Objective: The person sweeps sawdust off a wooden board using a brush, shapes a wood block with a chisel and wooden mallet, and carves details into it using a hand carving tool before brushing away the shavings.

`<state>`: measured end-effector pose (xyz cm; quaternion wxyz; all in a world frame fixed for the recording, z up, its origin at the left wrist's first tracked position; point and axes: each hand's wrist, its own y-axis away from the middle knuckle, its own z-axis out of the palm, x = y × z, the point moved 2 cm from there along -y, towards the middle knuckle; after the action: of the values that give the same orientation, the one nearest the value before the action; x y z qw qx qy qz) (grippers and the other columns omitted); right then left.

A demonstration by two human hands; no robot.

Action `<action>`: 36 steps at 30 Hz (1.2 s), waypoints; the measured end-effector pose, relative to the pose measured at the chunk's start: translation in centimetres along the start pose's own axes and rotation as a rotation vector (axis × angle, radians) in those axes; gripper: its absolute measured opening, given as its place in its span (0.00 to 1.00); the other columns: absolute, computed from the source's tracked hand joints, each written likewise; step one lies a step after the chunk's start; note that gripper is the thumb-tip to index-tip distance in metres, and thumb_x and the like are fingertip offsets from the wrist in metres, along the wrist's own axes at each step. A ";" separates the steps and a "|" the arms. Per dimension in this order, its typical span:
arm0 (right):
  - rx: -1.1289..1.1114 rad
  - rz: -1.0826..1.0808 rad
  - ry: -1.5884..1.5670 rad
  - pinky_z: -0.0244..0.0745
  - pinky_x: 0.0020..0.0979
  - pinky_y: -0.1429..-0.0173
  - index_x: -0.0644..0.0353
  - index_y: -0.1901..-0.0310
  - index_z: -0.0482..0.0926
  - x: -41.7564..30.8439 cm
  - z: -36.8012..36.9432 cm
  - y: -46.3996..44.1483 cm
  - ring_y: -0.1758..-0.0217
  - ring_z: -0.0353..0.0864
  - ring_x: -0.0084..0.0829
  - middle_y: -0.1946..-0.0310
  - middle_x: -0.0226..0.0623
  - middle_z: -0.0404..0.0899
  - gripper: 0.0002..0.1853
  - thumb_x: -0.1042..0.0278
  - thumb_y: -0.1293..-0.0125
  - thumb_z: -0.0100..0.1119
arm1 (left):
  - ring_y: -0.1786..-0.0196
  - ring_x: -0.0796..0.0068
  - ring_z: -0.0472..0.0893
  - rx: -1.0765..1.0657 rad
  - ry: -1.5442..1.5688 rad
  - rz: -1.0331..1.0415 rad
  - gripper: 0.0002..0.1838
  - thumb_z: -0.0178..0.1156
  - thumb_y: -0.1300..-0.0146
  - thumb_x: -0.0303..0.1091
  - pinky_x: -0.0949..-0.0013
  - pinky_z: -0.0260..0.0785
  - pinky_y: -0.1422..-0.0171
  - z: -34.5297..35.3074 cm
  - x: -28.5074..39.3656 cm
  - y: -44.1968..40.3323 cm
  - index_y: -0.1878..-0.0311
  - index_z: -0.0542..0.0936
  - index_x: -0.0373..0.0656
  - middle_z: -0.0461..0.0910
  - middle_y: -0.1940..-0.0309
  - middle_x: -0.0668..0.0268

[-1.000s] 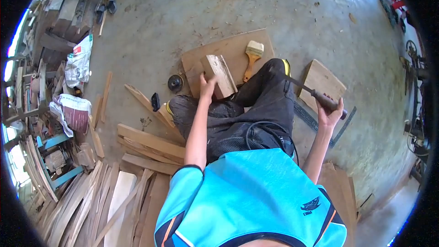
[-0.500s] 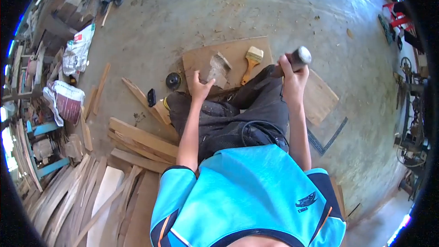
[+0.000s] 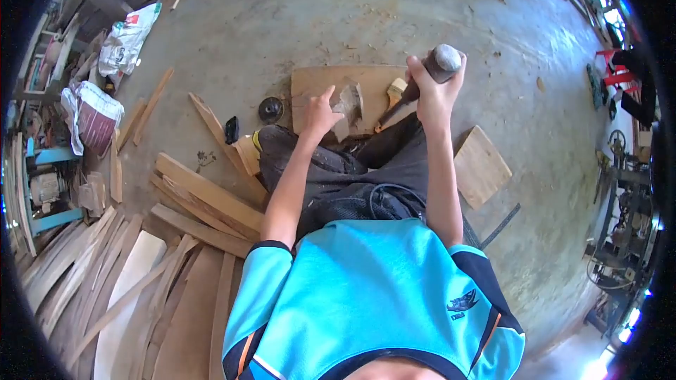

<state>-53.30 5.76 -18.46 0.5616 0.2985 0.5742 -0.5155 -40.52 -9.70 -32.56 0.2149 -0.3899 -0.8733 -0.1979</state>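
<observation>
My right hand (image 3: 438, 95) is closed around a dark, tapering tool (image 3: 407, 100) with a pale, round end facing up at me. The tool slants down to the left, and its far tip is hard to make out. My left hand (image 3: 322, 116) lies over the left side of a roughly carved wood piece (image 3: 347, 103), thumb and index finger spread apart. That piece rests on a flat brown board (image 3: 310, 79) in front of my legs. A paintbrush (image 3: 396, 89) with pale bristles lies on the board, partly behind the tool.
By my left knee are a round black object (image 3: 270, 110) and a small black item (image 3: 232, 129). Planks (image 3: 211, 193) and wood strips lie at left, near white sacks (image 3: 98, 116). To my right are a wooden block (image 3: 484, 167) and a metal square (image 3: 501, 225).
My right hand has tilted the tool, so more of its length shows slanting down-left. My left hand has shifted up and right over the wood piece. The whole view has also shifted.
</observation>
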 end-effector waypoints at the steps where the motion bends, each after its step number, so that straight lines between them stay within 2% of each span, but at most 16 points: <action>1: -0.025 -0.070 -0.005 0.64 0.20 0.66 0.61 0.66 0.64 -0.8 0.1 0.3 0.71 0.67 0.17 0.74 0.27 0.68 0.17 0.70 0.53 0.63 | 0.60 0.52 0.74 -0.011 -0.001 0.115 0.36 0.64 0.63 0.36 0.59 0.66 0.54 -0.2 -0.2 -0.2 0.45 0.64 0.46 0.75 0.65 0.52; 2: -0.027 -0.059 -0.002 0.64 0.20 0.66 0.61 0.66 0.64 -1.4 0.2 0.5 0.71 0.67 0.17 0.74 0.27 0.68 0.17 0.70 0.53 0.63 | 0.61 0.52 0.74 -0.028 -0.002 0.229 0.35 0.63 0.63 0.35 0.59 0.66 0.54 -0.1 -0.2 0.0 0.46 0.65 0.46 0.75 0.65 0.52; 3: -0.033 -0.052 -0.050 0.65 0.19 0.68 0.61 0.66 0.64 -2.4 0.5 0.6 0.73 0.67 0.17 0.75 0.27 0.68 0.16 0.71 0.52 0.62 | 0.61 0.52 0.74 -0.036 -0.004 0.223 0.35 0.63 0.63 0.35 0.59 0.66 0.54 0.1 0.1 0.2 0.46 0.65 0.46 0.75 0.65 0.52; 5: -0.033 -0.050 -0.099 0.65 0.19 0.70 0.61 0.66 0.64 -2.7 1.0 0.6 0.75 0.68 0.17 0.75 0.27 0.68 0.14 0.72 0.50 0.61 | 0.56 0.55 0.73 -0.089 -0.220 0.099 0.35 0.65 0.64 0.36 0.60 0.67 0.51 0.6 0.9 0.0 0.47 0.66 0.43 0.74 0.61 0.51; 9: 0.093 -0.039 -0.270 0.66 0.18 0.71 0.62 0.67 0.64 -1.0 1.0 -0.4 0.76 0.68 0.16 0.77 0.27 0.68 0.12 0.72 0.48 0.58 | 0.55 0.55 0.73 -0.120 -0.240 0.095 0.33 0.64 0.64 0.35 0.60 0.67 0.51 0.2 1.9 -0.5 0.49 0.66 0.41 0.74 0.61 0.51; 11: 0.165 -0.254 0.002 0.65 0.17 0.71 0.62 0.67 0.64 -0.3 0.8 -1.0 0.76 0.67 0.15 0.78 0.26 0.68 0.13 0.75 0.49 0.59 | 0.54 0.55 0.72 -0.232 -0.310 0.007 0.32 0.64 0.65 0.35 0.60 0.67 0.51 -0.1 2.2 -0.6 0.51 0.67 0.40 0.73 0.60 0.51; 16: 0.229 -0.334 -0.006 0.66 0.18 0.70 0.62 0.68 0.63 -4.2 1.8 -2.2 0.75 0.68 0.15 0.79 0.28 0.68 0.14 0.76 0.51 0.60 | 0.57 0.53 0.73 -0.200 -0.228 0.008 0.32 0.65 0.65 0.36 0.59 0.66 0.52 -0.8 1.2 -0.4 0.52 0.67 0.38 0.73 0.63 0.50; 19: 0.194 -0.294 -0.012 0.65 0.18 0.70 0.63 0.68 0.64 -2.1 3.0 -1.9 0.75 0.68 0.16 0.79 0.28 0.69 0.14 0.75 0.52 0.60 | 0.58 0.52 0.73 -0.159 -0.181 -0.004 0.34 0.65 0.67 0.38 0.58 0.66 0.53 0.2 0.3 -0.6 0.53 0.67 0.37 0.73 0.63 0.49; 21: 0.207 -0.242 0.066 0.65 0.18 0.70 0.63 0.68 0.65 3.0 4.2 -1.0 0.75 0.68 0.16 0.78 0.28 0.69 0.13 0.74 0.51 0.60 | 0.58 0.52 0.74 -0.112 -0.172 0.002 0.34 0.66 0.68 0.39 0.58 0.66 0.54 0.6 -0.4 -0.5 0.53 0.67 0.37 0.73 0.64 0.49; 23: 0.216 -0.216 0.010 0.65 0.18 0.70 0.63 0.67 0.65 5.2 4.3 -0.7 0.75 0.68 0.16 0.78 0.28 0.69 0.13 0.74 0.51 0.60 | 0.57 0.53 0.74 -0.127 -0.153 -0.109 0.35 0.66 0.69 0.41 0.59 0.67 0.54 -0.1 -0.4 -0.2 0.53 0.67 0.37 0.73 0.63 0.49; 25: 0.205 -0.253 -0.017 0.66 0.18 0.69 0.63 0.67 0.65 3.8 4.6 -1.0 0.75 0.69 0.16 0.77 0.29 0.70 0.14 0.74 0.51 0.60 | 0.55 0.53 0.72 -0.139 -0.121 -0.171 0.31 0.66 0.67 0.40 0.59 0.66 0.51 -0.9 -0.5 -0.2 0.56 0.68 0.39 0.72 0.59 0.50; 29: 0.145 -0.230 -0.160 0.68 0.19 0.69 0.63 0.65 0.65 -3.6 4.6 -1.0 0.75 0.70 0.16 0.77 0.30 0.71 0.15 0.75 0.52 0.61 | 0.57 0.53 0.73 -0.111 -0.104 -0.151 0.29 0.67 0.68 0.41 0.59 0.66 0.53 -0.8 -1.1 -0.3 0.60 0.70 0.38 0.75 0.65 0.51; 32: 0.139 -0.282 -0.062 0.69 0.19 0.69 0.63 0.65 0.65 -4.8 4.8 -1.7 0.74 0.71 0.17 0.76 0.31 0.72 0.15 0.75 0.52 0.61 | 0.57 0.53 0.73 -0.093 -0.115 -0.134 0.29 0.66 0.68 0.41 0.58 0.67 0.54 -0.6 -1.0 -0.4 0.60 0.70 0.38 0.75 0.65 0.50; 33: 0.107 -0.238 -0.036 0.68 0.19 0.68 0.64 0.64 0.65 -3.3 5.1 -1.0 0.74 0.71 0.17 0.77 0.31 0.73 0.15 0.75 0.52 0.60 | 0.57 0.53 0.74 -0.121 -0.123 -0.127 0.30 0.66 0.68 0.41 0.58 0.66 0.53 -0.7 -0.7 -0.2 0.59 0.69 0.38 0.74 0.65 0.50; 35: 0.166 -0.360 0.048 0.68 0.19 0.68 0.65 0.64 0.65 2.7 6.3 0.1 0.74 0.71 0.16 0.77 0.31 0.72 0.15 0.75 0.51 0.60 | 0.58 0.53 0.74 -0.144 -0.126 -0.123 0.30 0.66 0.67 0.42 0.58 0.66 0.53 -0.7 -0.6 -0.1 0.59 0.69 0.38 0.74 0.64 0.50; 36: 0.162 -0.361 0.051 0.68 0.19 0.68 0.65 0.64 0.65 4.5 6.0 0.4 0.74 0.71 0.16 0.77 0.31 0.72 0.15 0.75 0.51 0.60 | 0.57 0.53 0.73 -0.137 -0.086 -0.203 0.31 0.66 0.67 0.42 0.58 0.64 0.51 -0.4 -1.3 0.2 0.58 0.69 0.38 0.74 0.64 0.50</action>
<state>-51.78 -0.78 -21.88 0.4196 0.2479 0.5889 -0.6447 -39.49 -10.62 -32.91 0.1292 -0.3215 -0.9010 -0.2609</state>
